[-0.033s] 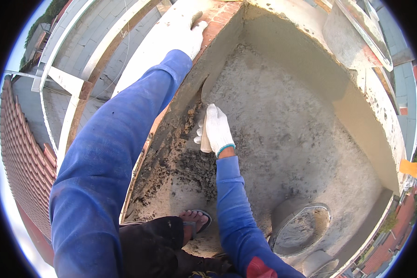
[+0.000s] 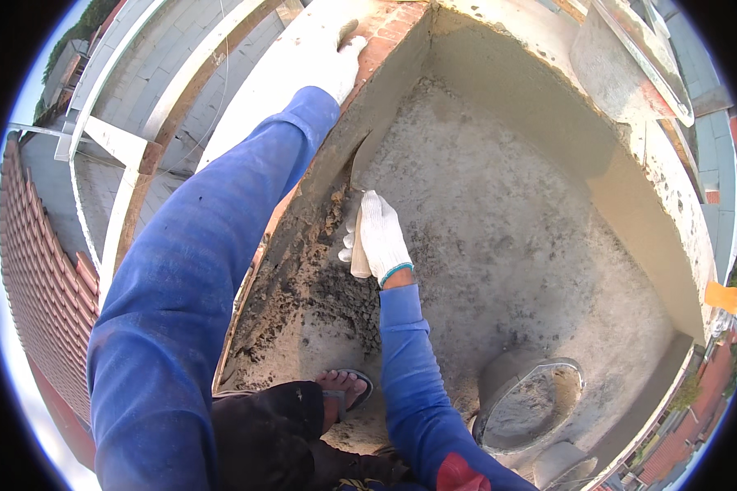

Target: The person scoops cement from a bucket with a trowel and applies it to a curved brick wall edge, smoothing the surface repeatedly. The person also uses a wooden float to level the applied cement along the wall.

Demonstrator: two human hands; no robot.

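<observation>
My gloved left hand (image 2: 340, 61) rests on the top of the left wall beside exposed red brick (image 2: 386, 29), with thumb and forefinger apart; its other fingers blend into the white surface. My gloved right hand (image 2: 373, 233) grips a trowel by its wooden handle (image 2: 358, 255). The thin blade (image 2: 360, 164) lies against the grey mortared inner face of that wall (image 2: 405, 57). Below it runs a strip of dark, crumbly wet mortar (image 2: 336, 303) along the rough concrete floor (image 2: 499, 237).
A round bucket (image 2: 573, 409) stands at lower right, near my sandalled foot (image 2: 344, 385). A mortar-stained tray (image 2: 626, 65) lies on the far rim and an orange object (image 2: 721, 296) at the right edge. Roof framing (image 2: 176, 98) and red tiles (image 2: 41, 278) lie outside the left wall.
My right hand and the trowel have shifted slightly down and left along the wall. My left hand stays where it was.
</observation>
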